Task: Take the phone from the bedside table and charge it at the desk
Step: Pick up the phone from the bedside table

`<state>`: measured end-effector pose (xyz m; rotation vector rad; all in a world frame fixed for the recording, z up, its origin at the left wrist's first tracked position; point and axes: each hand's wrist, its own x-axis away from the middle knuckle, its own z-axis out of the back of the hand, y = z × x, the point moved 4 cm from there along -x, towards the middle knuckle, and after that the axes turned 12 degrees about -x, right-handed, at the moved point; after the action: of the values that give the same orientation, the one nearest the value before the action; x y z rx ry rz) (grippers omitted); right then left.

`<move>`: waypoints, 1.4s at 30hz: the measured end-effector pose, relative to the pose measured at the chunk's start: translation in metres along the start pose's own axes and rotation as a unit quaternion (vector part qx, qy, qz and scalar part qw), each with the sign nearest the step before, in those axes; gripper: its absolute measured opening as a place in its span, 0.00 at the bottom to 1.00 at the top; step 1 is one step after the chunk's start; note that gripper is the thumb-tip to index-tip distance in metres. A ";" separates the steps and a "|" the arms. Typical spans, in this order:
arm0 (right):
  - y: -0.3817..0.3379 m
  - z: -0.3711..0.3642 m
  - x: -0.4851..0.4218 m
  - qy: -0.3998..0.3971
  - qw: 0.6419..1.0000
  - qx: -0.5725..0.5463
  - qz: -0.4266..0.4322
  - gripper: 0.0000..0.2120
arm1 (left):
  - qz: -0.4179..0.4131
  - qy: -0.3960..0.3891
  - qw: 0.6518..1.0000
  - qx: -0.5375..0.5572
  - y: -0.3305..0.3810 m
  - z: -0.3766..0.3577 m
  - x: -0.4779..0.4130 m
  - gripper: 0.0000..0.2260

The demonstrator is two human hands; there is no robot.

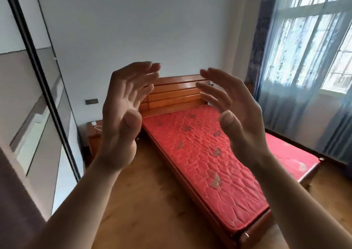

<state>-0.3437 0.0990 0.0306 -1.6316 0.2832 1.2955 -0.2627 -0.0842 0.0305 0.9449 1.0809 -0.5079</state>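
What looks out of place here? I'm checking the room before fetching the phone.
Little stands out. The red quilted mattress lies bare on the orange wooden bed frame, without bedding. Both hands, left and right, are raised open and empty.

I count two bare hands, the left hand [122, 113] at nine o'clock and the right hand [236, 111] at three, both spread and holding nothing. One wooden bed with red quilted mattress [205, 153]. One small wooden bedside surface [93, 132] at nine o'clock. One curtained window [312, 54] at two o'clock.
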 end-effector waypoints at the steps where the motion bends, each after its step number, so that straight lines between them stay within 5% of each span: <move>1: 0.021 -0.003 -0.010 -0.008 1.000 -0.004 0.001 0.42 | 0.000 0.006 1.000 -0.003 -0.020 0.004 -0.003 0.41; 26: 0.415 -0.010 -0.273 -0.045 0.994 -0.091 0.035 0.43 | -0.028 0.028 0.997 -0.061 -0.425 0.064 -0.190 0.41; 42: 0.666 -0.009 -0.443 -0.106 0.979 -0.170 0.024 0.42 | 0.041 0.074 0.990 -0.114 -0.666 0.093 -0.286 0.37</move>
<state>-0.9745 -0.3928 0.0389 -1.7561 -0.0335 1.6075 -0.8348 -0.5386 0.0415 0.8298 1.2013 -0.2430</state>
